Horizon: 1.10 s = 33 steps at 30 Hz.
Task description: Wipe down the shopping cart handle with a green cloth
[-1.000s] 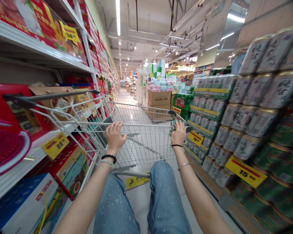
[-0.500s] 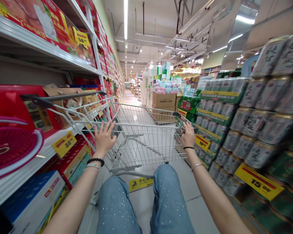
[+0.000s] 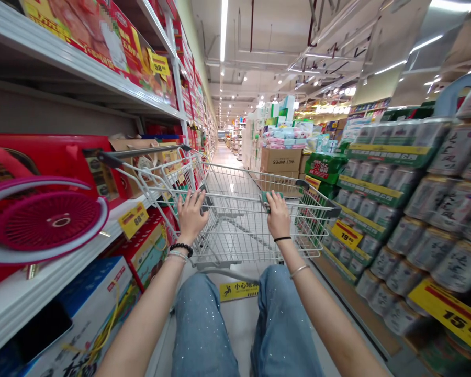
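A wire shopping cart (image 3: pixel 243 230) stands sideways in front of my knees, its grey handle (image 3: pixel 145 152) toward the left shelf. My left hand (image 3: pixel 192 217) lies on the near top rim with its fingers spread, left of the cart's middle. My right hand (image 3: pixel 278 213) presses a small dark green cloth (image 3: pixel 265 198) against the same rim, further right. Most of the cloth is hidden under the fingers. No goods show in the wire basket.
Shelves of red gift boxes (image 3: pixel 70 162) and a magenta fan-like item (image 3: pixel 55 220) line the left. Stacked drink cans (image 3: pixel 435 220) stand at the right. Ahead are a wet wipes carton (image 3: pixel 281 159) and a long aisle. A yellow caution sign (image 3: pixel 238 291) marks the floor.
My right hand has slid left along the rim, from the right corner toward the middle, with the green cloth. My left hand stays on the rim. The view has turned slightly left.
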Tool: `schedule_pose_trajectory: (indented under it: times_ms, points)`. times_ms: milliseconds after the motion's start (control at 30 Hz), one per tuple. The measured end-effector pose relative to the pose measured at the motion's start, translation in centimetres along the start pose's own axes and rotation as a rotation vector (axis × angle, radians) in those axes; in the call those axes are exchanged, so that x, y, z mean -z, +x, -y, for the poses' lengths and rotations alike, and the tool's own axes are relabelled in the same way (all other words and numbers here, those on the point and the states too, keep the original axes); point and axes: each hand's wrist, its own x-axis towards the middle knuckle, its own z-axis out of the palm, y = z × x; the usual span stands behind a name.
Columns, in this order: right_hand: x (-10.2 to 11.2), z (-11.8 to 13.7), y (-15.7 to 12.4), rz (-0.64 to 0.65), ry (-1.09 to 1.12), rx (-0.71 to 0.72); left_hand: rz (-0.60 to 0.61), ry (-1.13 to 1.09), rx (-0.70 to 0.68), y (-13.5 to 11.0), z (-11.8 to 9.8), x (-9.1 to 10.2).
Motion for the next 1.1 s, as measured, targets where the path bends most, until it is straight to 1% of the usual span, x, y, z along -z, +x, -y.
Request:
schedule_pose_trajectory:
  times_ms: [67, 167, 233, 300, 367, 400, 467, 533, 567, 600, 667, 733, 800, 867, 900, 967, 1033, 1100]
  points:
    - [0.9, -2.1, -0.1, -0.003, -0.017, -0.01, 0.006, 0.002, -0.01, -0.1, 0.0, 0.1]
    - [1.7, -5.2, -0.1, -0.043, -0.042, -0.094, 0.013, 0.003, -0.019, 0.0, -0.5, 0.2]
    - [1.5, -5.9, 0.1, -0.083, -0.037, -0.175, 0.015, 0.005, -0.021, 0.0, -0.9, 0.0]
    - [0.7, -4.7, 0.3, -0.121, -0.01, -0.25, 0.016, 0.005, -0.02, 0.1, -1.4, -0.1]
    - [-0.7, -1.8, 0.5, -0.131, 0.032, -0.27, 0.016, 0.004, -0.016, 0.1, -1.8, -0.3]
    - [-1.4, 0.0, 0.6, -0.118, 0.056, -0.249, 0.017, 0.004, -0.013, 0.1, -2.0, -0.3]
    - [-2.6, 3.5, 0.9, -0.067, 0.096, -0.146, 0.018, 0.006, -0.005, 0.1, -2.2, -0.4]
    - [-3.2, 5.9, 1.2, -0.016, 0.11, -0.047, 0.022, 0.01, 0.001, 0.0, -2.2, -0.2]
    - [-3.2, 6.3, 1.3, 0.004, 0.109, -0.01, 0.024, 0.013, 0.0, 0.0, -2.1, -0.1]
    - [-3.0, 6.3, 1.4, 0.019, 0.103, 0.014, 0.026, 0.015, -0.004, 0.0, -2.0, 0.0]
    - [-2.2, 4.8, 1.4, 0.027, 0.083, 0.025, 0.033, 0.019, -0.021, 0.0, -1.8, 0.3]
    - [-1.3, 2.6, 1.1, 0.005, 0.054, -0.008, 0.041, 0.022, -0.034, 0.0, -1.7, 0.4]
    - [-1.0, 1.0, 0.8, -0.044, 0.029, -0.077, 0.045, 0.022, -0.032, 0.0, -1.8, 0.5]
    - [-1.3, 1.0, 0.6, -0.098, 0.021, -0.146, 0.04, 0.019, -0.018, 0.1, -2.0, 0.3]
    - [-1.8, 1.6, 0.6, -0.12, 0.025, -0.169, 0.037, 0.015, -0.009, 0.1, -2.1, 0.2]
    - [-3.0, 4.2, 0.7, -0.136, 0.046, -0.177, 0.031, 0.003, 0.003, 0.1, -2.4, -0.1]
    - [-4.3, 7.5, 1.0, -0.108, 0.085, -0.132, 0.028, -0.01, 0.001, 0.1, -2.7, -0.2]
    - [-5.2, 10.6, 1.3, -0.051, 0.132, -0.051, 0.023, -0.02, -0.005, 0.1, -3.0, -0.2]
